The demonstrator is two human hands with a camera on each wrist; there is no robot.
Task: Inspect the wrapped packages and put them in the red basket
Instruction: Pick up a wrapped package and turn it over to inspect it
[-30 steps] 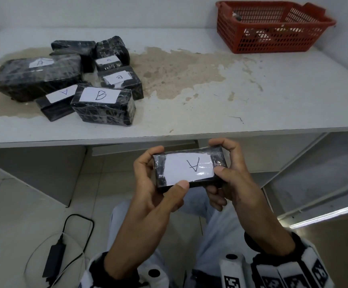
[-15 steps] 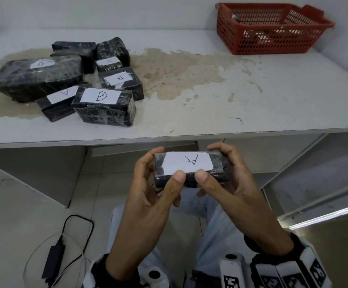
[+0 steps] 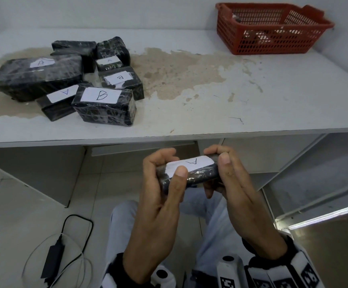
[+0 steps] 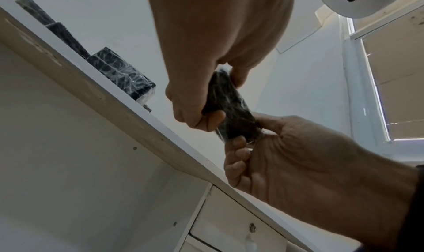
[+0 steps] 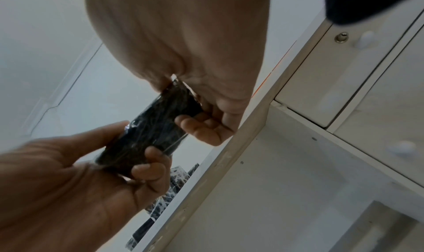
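Observation:
I hold a small black wrapped package (image 3: 200, 175) with a white label marked A below the table's front edge, over my lap. My left hand (image 3: 172, 163) grips its left end, thumb on the label's near edge. My right hand (image 3: 216, 157) grips its right end. The left wrist view shows the package (image 4: 231, 109) from below between my left hand (image 4: 201, 107) and my right hand (image 4: 263, 140). The right wrist view shows the same package (image 5: 156, 127). Several wrapped packages (image 3: 104, 107) labelled A or B lie clustered at the table's left. The red basket (image 3: 262, 42) stands at the far right.
The white table (image 3: 252, 100) has a brown stain across its middle. Drawers (image 4: 234, 228) sit under the tabletop. A black power adapter with its cable (image 3: 53, 260) lies on the tiled floor at the left. My legs in jeans are below my hands.
The package has been tipped away from me, so its label now faces upward and its near side shows. My right thumb has shifted from the label to the package's right end.

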